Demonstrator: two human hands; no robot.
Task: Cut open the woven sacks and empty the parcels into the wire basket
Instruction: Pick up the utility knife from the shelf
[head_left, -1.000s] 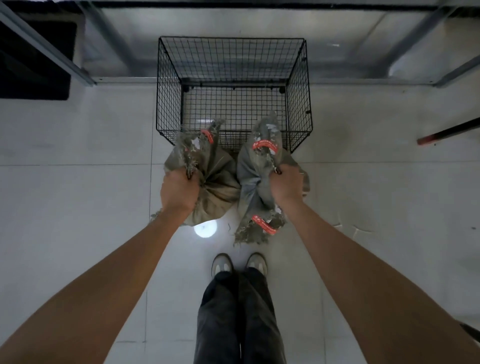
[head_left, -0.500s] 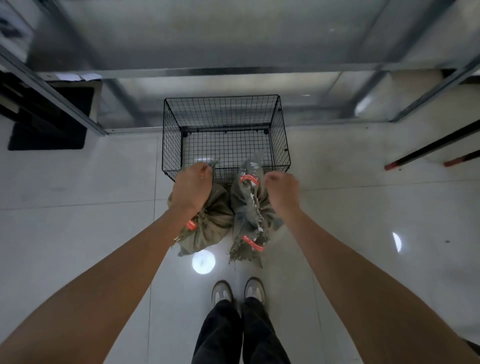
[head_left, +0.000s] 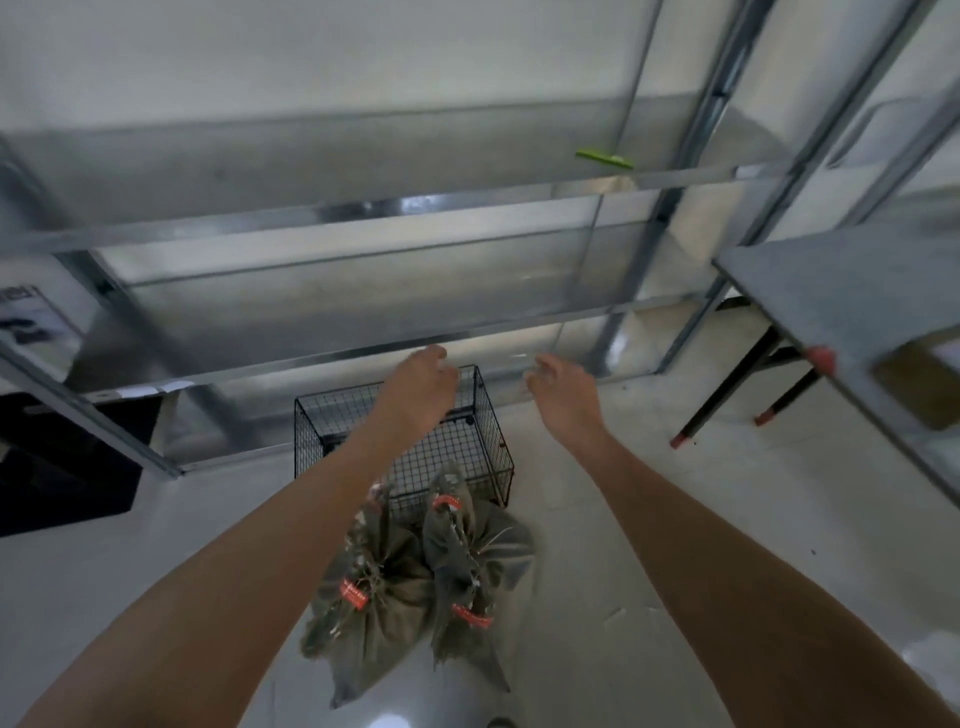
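The two woven sacks are lying side by side on the floor (head_left: 623, 519) at 6 o'clock, the left sack (head_left: 379, 597) touching the right sack (head_left: 483, 556). Their bunched necks are pointing toward 12 and resting against the near wall of the wire basket (head_left: 311, 436). Red bands (head_left: 354, 594) are cinching both, so neither looks cut yet. They are probably parked there so the parcels have only a short tip over the rim. The basket, open at the top, is showing no parcels inside.

Above it, the left hand (head_left: 421, 387) is hovering over the basket's far edge, seen from the back. Its fingers are curling loosely downward, with nothing showing in them. The right hand (head_left: 566, 395) is hanging just beyond the basket toward 1 o'clock, its fingers (head_left: 543, 366) slightly spread and loosely bent, also empty. Both are well apart from the sacks, which suggests a cutting tool is being sought.

A metal shelving rack (head_left: 363, 210) is running across 12 o'clock, close behind the basket. A green object (head_left: 605, 158) is lying on its upper shelf at 1 o'clock, but whether it is a cutter I cannot tell. A table (head_left: 841, 291) is jutting in at 3 o'clock and a black box (head_left: 62, 467) is sitting at 9. The floor is offering the most room from 4 to 5 o'clock.
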